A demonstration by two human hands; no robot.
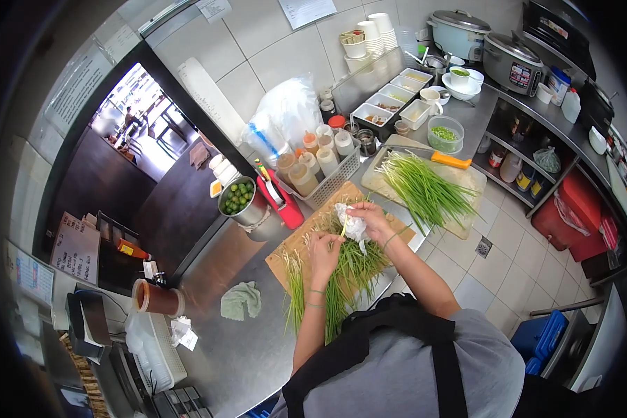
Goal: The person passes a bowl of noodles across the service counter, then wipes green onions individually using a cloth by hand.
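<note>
My left hand (324,252) is closed on a thin spring onion (343,227), its pale end pointing up. Pinched in my right hand (370,220) is a crumpled white paper towel (355,228), which touches or lies just beside that stalk; I cannot tell which. Both hands are above a wooden cutting board (280,265). Loose spring onions with roots and long green leaves (352,279) cover much of the board, and a smaller bunch (295,285) lies at its left. A pile of spring onions (425,184) rests on a white cutting board (472,202) to the right.
A knife with an orange handle (451,161) lies on the white board. Behind stand a basket of squeeze bottles (334,182), a tub of chopped greens (445,134) and a metal pot of small green fruit (247,211). A green cloth (242,301) lies on the steel counter (216,348).
</note>
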